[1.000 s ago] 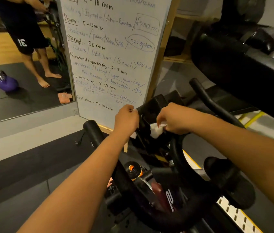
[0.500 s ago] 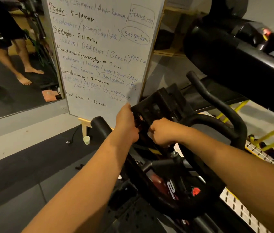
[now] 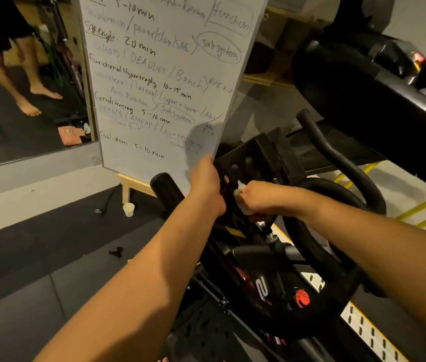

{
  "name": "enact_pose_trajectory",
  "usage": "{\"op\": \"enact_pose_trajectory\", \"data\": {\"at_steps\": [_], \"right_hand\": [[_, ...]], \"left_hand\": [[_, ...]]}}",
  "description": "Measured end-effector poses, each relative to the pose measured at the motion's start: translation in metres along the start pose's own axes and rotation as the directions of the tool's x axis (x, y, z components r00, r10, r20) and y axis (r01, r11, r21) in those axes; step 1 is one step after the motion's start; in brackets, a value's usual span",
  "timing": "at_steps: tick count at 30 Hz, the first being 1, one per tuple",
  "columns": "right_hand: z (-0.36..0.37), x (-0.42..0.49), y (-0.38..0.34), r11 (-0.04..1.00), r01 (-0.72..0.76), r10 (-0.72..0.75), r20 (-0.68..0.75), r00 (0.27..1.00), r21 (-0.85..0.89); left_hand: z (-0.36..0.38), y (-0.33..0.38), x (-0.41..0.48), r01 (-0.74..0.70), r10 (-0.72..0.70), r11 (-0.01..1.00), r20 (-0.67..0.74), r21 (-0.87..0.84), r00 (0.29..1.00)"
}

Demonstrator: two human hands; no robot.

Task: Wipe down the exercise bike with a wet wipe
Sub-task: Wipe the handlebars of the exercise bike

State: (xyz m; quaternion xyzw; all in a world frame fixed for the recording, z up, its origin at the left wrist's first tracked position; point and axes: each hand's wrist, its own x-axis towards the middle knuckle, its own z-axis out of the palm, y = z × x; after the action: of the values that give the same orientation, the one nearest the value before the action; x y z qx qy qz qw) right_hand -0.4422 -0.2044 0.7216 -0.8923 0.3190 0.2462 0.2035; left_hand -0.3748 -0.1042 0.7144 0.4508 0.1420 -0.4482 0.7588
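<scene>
Head view: my left hand [image 3: 206, 185] grips the bracket [image 3: 256, 155] of the bike [image 3: 261, 291], likely to steady it, while my right hand [image 3: 263, 198], fingers clenched round the wipe [image 3: 240, 191], presses it just below that bracket, between the handlebars [image 3: 337, 158], where I judge wiping is under way.

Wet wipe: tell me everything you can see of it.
White, soft, crumpled wet wipe, mostly hidden in the right hand, whose fingers curl round it; only bunched edges show. It is held against the black console bracket, beside the left hand gripping that bracket.
</scene>
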Motion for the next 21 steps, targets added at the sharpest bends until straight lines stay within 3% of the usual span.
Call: {"op": "enact_pose_trajectory", "data": {"at_steps": [1,3,5,7,9,10,13,14,18,21], "right_hand": [[-0.004,-0.002,-0.004,0.979,-0.036,0.059,0.109,0.992,-0.202],[-0.006,-0.009,-0.02,0.839,0.005,0.169,0.27,0.948,-0.544],[-0.008,-0.011,-0.031,0.653,0.06,0.076,0.145,0.986,-0.755],[-0.019,-0.009,-0.034,0.56,0.03,-0.208,-0.106,0.972,-0.828],[-0.038,-0.004,-0.03,0.485,0.002,-0.413,-0.227,0.882,-0.875],[-0.047,-0.004,-0.026,0.432,-0.005,-0.463,-0.226,0.857,-0.902],[-0.045,-0.006,-0.009,0.296,0.01,-0.413,-0.119,0.903,-0.955],[-0.034,-0.008,-0.005,0.316,0.027,-0.38,-0.101,0.919,-0.948],[0.011,-0.012,-0.001,0.565,0.041,-0.22,-0.102,0.97,-0.824],[0.008,-0.012,0.0,0.784,0.052,-0.133,-0.085,0.987,-0.618]], "left_hand": [[0.001,0.0,-0.001,0.0,0.0,1.0,0.003,-0.001,1.0],[0.003,0.0,-0.001,0.001,-0.001,1.0,0.008,-0.009,1.0],[0.003,0.001,-0.003,0.013,-0.013,1.0,0.001,-0.004,1.0],[0.002,0.003,-0.002,0.016,-0.016,1.0,0.006,0.005,1.0],[0.002,0.003,-0.001,0.011,-0.012,1.0,0.011,0.022,1.0],[0.002,0.003,-0.001,0.008,-0.008,1.0,0.004,0.028,1.0],[0.004,0.005,-0.004,0.025,-0.024,1.0,-0.015,0.012,1.0],[0.003,0.005,-0.004,0.031,-0.032,0.999,-0.016,-0.006,0.999],[0.001,0.004,-0.01,0.038,-0.038,0.999,0.023,-0.032,0.999],[-0.002,0.002,-0.009,0.024,-0.023,1.0,0.039,-0.018,0.999]]}}
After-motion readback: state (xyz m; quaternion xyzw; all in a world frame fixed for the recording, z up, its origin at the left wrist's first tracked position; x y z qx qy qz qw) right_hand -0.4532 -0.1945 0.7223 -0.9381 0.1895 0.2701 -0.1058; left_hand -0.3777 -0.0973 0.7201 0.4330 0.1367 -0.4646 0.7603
